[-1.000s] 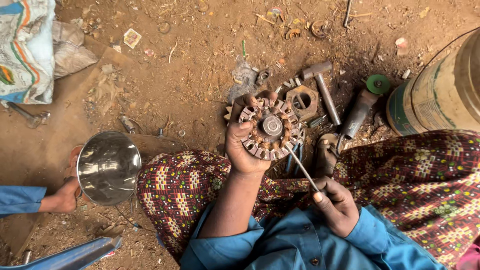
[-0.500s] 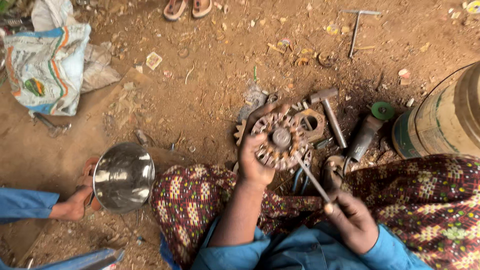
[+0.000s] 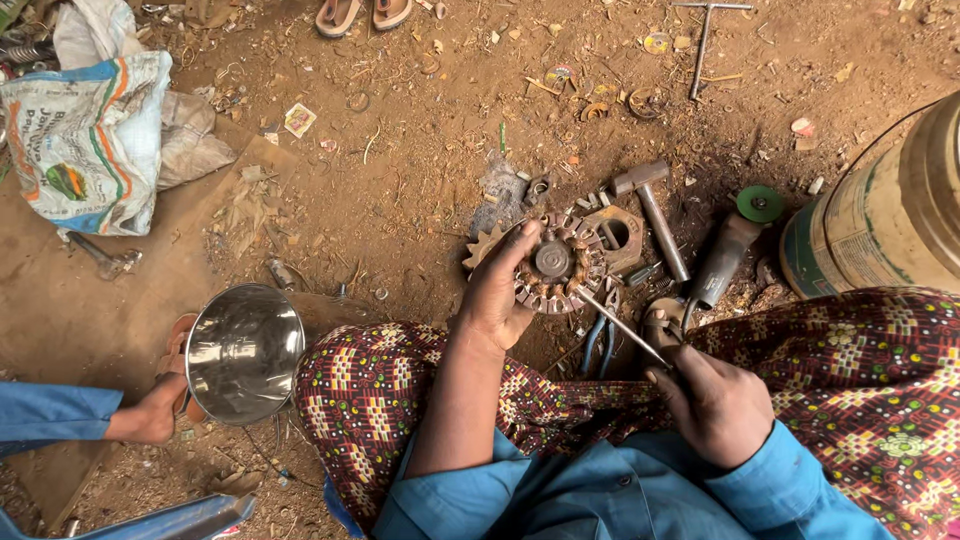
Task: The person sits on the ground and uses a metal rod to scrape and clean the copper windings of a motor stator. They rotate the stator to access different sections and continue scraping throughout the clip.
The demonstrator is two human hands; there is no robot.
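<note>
Two hands are on one job at centre frame, and plenty lies around it. Far left, a printed sack (image 3: 88, 140) sits in the upper left corner, and below it another person's hand (image 3: 150, 418) grips a shiny steel bowl (image 3: 243, 350) at its rim. Moving to the middle, the left hand (image 3: 500, 290) is clamped over the near edge of a round stator (image 3: 553, 262), steadying it on the dirt, fingers curled onto its ring of wound poles. The windings look mostly in place, so by my reading the picking is underway with most of the ring yet to work. Right of that, the right hand (image 3: 715, 400) is closed around a thin metal rod (image 3: 622, 325), tip angled at the stator's lower right edge. Blue-handled pliers (image 3: 600, 345) lie just below the ring. Further right: a hammer (image 3: 652, 200), an angle grinder (image 3: 730, 250) with a green disc, then a big drum (image 3: 890, 220) at the right edge.
</note>
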